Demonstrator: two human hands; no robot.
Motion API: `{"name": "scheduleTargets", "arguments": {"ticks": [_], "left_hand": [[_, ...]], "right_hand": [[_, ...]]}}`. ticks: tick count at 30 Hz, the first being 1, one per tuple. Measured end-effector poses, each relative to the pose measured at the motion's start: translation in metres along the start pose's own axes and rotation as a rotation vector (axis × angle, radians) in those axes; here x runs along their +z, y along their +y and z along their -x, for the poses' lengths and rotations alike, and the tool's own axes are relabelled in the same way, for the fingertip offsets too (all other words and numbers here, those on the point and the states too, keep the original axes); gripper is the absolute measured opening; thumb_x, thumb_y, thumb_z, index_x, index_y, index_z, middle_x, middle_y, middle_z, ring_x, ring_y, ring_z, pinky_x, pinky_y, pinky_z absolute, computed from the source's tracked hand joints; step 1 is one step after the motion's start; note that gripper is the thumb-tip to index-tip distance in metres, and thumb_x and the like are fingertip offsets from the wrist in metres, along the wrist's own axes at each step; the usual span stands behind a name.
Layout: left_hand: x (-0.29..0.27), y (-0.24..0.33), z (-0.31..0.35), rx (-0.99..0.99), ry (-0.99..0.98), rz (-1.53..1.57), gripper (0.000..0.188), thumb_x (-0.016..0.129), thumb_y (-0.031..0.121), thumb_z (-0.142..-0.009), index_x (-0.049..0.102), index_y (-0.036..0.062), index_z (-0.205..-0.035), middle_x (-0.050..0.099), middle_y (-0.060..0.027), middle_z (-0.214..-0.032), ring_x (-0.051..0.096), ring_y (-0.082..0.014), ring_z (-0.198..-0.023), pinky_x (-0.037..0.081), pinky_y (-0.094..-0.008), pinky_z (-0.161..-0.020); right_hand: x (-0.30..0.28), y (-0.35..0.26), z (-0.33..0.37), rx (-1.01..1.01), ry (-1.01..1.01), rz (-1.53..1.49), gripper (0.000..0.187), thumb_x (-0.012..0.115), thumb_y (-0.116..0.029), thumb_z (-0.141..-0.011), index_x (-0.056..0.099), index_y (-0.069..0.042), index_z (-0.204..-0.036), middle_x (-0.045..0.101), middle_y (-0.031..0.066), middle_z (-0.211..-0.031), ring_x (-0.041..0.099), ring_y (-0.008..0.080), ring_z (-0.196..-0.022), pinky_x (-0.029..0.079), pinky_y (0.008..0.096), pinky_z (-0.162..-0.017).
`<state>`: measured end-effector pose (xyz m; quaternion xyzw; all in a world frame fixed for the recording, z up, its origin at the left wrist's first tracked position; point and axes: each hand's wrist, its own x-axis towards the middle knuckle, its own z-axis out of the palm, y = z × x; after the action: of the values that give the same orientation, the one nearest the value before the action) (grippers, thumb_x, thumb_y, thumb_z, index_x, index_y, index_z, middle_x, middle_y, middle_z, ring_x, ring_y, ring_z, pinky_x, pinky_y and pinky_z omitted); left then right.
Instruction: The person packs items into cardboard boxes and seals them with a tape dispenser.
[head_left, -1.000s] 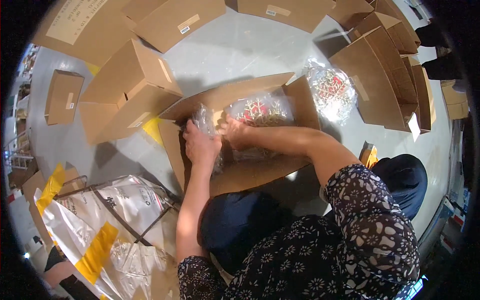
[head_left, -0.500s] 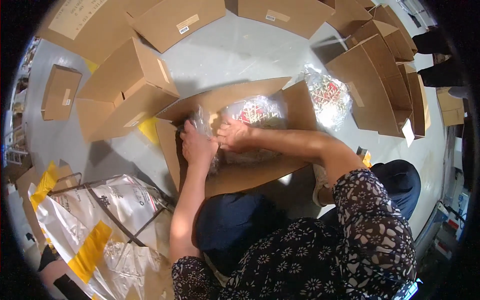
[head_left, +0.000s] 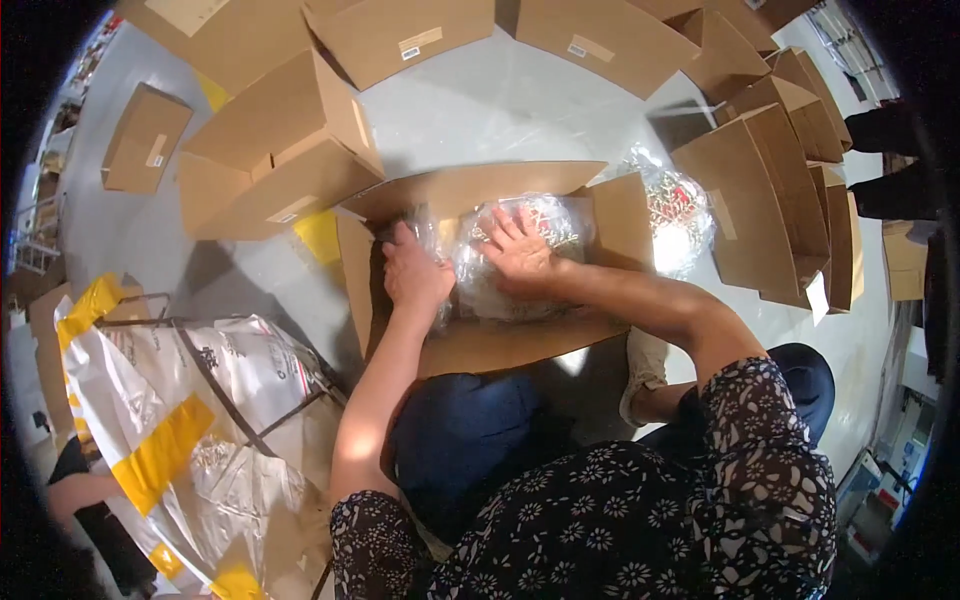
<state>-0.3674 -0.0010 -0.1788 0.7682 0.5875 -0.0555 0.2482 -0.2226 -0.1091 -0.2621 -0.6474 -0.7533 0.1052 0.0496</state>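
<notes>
An open cardboard box (head_left: 480, 355) stands before me between my arms. Inside it, at right, lies a clear plastic bag (head_left: 570, 225) whose contents show gold snowflake shapes and some red. My right hand (head_left: 525, 258) rests on this bag with its fingers spread flat. At the box's left end, my left hand (head_left: 415, 275) is bent over a second clear plastic-wrapped pack (head_left: 428, 232), fingers curled down on it and partly hidden. A similar bag with gold snowflakes and red (head_left: 680, 215) lies on the floor beyond the box's right end.
Open cardboard boxes stand at left (head_left: 270, 165) and right (head_left: 755, 200), with larger cartons (head_left: 405, 40) at the back. A small carton (head_left: 147, 138) is farther left. A white plastic sack with yellow tape (head_left: 240, 400) lies near left. Another person's dark-clothed legs (head_left: 885, 160) show at far right.
My right hand has left the plastic beside my left hand and moved right, opening flat onto the snowflake bag. The plastic under my left hand sits lower in the box.
</notes>
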Motion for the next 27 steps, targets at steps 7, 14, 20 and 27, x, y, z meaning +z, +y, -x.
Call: {"name": "scheduleTargets", "arguments": {"ticks": [7, 14, 20, 27], "left_hand": [[0.006, -0.012, -0.002, 0.024, 0.021, 0.007, 0.104, 0.08, 0.028, -0.06, 0.016, 0.0061, -0.139, 0.039, -0.0284, -0.127, 0.049, -0.0414, -0.11, 0.044, -0.0452, -0.091], [0.04, -0.031, 0.001, 0.235, 0.202, 0.417, 0.123, 0.082, 0.028, -0.056, -0.004, -0.0021, -0.14, 0.023, -0.0326, -0.138, 0.033, -0.0447, -0.125, 0.029, -0.0432, -0.106], [0.053, -0.052, -0.024, 0.077, -0.385, 0.691, 0.107, 0.075, 0.024, -0.064, 0.006, -0.0038, -0.142, 0.05, -0.0231, -0.12, 0.057, -0.0279, -0.096, 0.043, -0.0388, -0.09], [0.058, -0.048, -0.041, -0.325, -0.107, 0.527, 0.045, 0.044, 0.02, -0.084, 0.052, -0.0074, -0.119, 0.054, -0.019, -0.121, 0.056, -0.0292, -0.103, 0.043, -0.0377, -0.087]], "right_hand": [[-0.04, -0.04, -0.066, 0.554, -0.241, -1.441, 0.068, 0.041, -0.049, -0.089, 0.035, 0.002, -0.135, 0.034, 0.0216, -0.14, 0.037, 0.036, -0.126, 0.034, 0.0504, -0.099], [-0.038, -0.046, -0.076, 0.522, -0.431, -2.015, 0.082, 0.05, -0.067, -0.08, 0.038, -0.008, -0.136, 0.049, 0.0129, -0.129, 0.046, 0.0216, -0.119, 0.04, 0.0402, -0.096], [-0.049, -0.022, -0.071, 0.789, -0.57, -1.143, 0.064, 0.067, -0.05, -0.074, 0.061, 0.003, -0.11, 0.059, 0.0174, -0.114, 0.059, 0.024, -0.094, 0.049, 0.0339, -0.082], [-0.02, -0.001, -0.06, 0.9, -0.42, -1.238, 0.083, 0.077, -0.037, -0.066, 0.043, 0.01, -0.125, 0.049, 0.0238, -0.126, 0.049, 0.0302, -0.114, 0.044, 0.0383, -0.094]]}}
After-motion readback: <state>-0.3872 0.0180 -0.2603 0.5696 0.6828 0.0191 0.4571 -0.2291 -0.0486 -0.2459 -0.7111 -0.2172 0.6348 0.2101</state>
